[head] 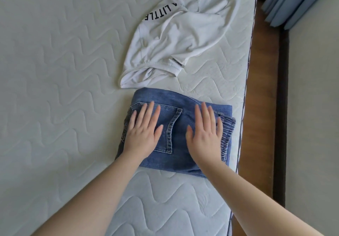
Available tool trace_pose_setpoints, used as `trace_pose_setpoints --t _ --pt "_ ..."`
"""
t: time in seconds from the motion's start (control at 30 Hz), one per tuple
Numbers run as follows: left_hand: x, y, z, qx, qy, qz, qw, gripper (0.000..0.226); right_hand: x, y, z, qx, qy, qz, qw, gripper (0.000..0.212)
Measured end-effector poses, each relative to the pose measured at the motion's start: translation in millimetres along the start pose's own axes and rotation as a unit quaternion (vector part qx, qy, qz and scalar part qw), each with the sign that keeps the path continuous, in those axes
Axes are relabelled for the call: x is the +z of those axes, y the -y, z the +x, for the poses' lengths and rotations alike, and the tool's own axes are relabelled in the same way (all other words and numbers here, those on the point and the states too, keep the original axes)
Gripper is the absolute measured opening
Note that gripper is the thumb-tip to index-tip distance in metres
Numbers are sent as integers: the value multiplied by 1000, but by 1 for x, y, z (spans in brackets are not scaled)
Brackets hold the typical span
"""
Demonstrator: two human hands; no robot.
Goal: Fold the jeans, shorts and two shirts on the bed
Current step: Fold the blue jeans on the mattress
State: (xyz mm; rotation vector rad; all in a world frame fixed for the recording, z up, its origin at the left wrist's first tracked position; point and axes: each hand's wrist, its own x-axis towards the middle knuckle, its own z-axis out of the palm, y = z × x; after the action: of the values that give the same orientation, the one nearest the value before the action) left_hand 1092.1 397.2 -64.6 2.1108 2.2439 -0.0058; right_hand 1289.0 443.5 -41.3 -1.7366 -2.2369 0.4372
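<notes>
Both hands, left hand and right hand, lie flat and open, gripping nothing, pressing the folded jeans near the bed's right edge. Next, probably the crumpled white shirt just beyond needs spreading flat.

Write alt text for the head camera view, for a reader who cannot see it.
Both hands, left hand and right hand, press flat on a folded blue denim garment near the right edge of a quilted mattress. Beyond it lies a crumpled white T-shirt with black lettering, not yet folded.
</notes>
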Motion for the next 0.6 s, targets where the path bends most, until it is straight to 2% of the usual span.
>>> trace_pose_setpoints --t 0.1,0.17,0.3,0.47,0.6 --pt "21 -1 7 3 57 40 998 64 23 -6 22 -51 99 -86 990 63" --pt "31 6 7 14 57 44 997 64 35 -24 25 -64 136 -124 981 65" --pt "33 30 -9 47 50 37 997 59 27 -51 18 -61 126 -149 979 67" --pt "33 30 -53 -23 42 13 999 62 22 -49 -16 45 93 -102 989 75" --pt "44 23 -62 -47 41 -6 998 64 36 -50 -24 50 89 -88 991 79"
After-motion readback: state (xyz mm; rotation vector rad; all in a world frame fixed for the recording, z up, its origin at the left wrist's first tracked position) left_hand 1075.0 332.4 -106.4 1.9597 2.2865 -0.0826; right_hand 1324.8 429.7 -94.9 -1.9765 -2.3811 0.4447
